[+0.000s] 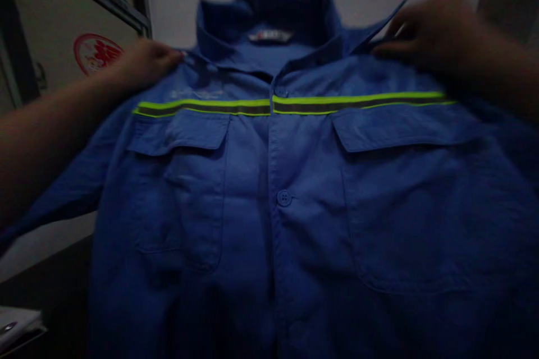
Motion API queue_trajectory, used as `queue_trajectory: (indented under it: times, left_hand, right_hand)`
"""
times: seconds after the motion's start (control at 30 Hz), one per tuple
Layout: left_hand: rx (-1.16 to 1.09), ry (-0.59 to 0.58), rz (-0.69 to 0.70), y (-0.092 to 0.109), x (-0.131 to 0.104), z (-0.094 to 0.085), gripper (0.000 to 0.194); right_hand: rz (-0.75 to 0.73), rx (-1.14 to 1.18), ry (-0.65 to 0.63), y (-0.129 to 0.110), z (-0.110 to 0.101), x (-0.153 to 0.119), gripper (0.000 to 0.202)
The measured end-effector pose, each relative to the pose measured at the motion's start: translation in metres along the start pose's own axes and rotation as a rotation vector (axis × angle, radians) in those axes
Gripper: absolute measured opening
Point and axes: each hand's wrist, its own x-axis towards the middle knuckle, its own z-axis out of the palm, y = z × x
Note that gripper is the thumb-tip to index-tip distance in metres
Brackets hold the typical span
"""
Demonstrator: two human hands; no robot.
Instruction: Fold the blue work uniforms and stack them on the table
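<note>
A blue work jacket (248, 179) hangs spread before me, its front facing me. It has a yellow-green and grey reflective stripe (202, 105), two flap pockets, and a collar standing up with a label (272, 36) inside. Buttons run down the front placket, one of them a round button (284, 197) at mid-chest. My left hand (145, 63) pinches the cloth at the shoulder on the left side. At the other shoulder, my right hand (433, 33) is closed on the cloth, a fold of it sticking up by the fingers. The right hand is somewhat blurred.
Behind the jacket is a pale wall (177, 0). On the left stands a dark-framed door or window (42, 17) with a round red emblem (99, 51). A dark surface lies low on the left, with a white object (19, 325) at its edge.
</note>
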Motion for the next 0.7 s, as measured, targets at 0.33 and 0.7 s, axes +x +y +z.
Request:
queue_trajectory:
  times: [0.33, 0.7]
  left_hand:
    - [0.160, -0.475, -0.206, 0.046, -0.149, 0.244, 0.024]
    - [-0.006, -0.641, -0.157, 0.060, -0.287, 0.332, 0.047]
  right_hand:
    - [-0.007, -0.034, -0.648, -0.072, 0.297, -0.082, 0.018]
    - [0.059, 0.272, -0.555, -0.129, 0.397, -0.211, 0.043]
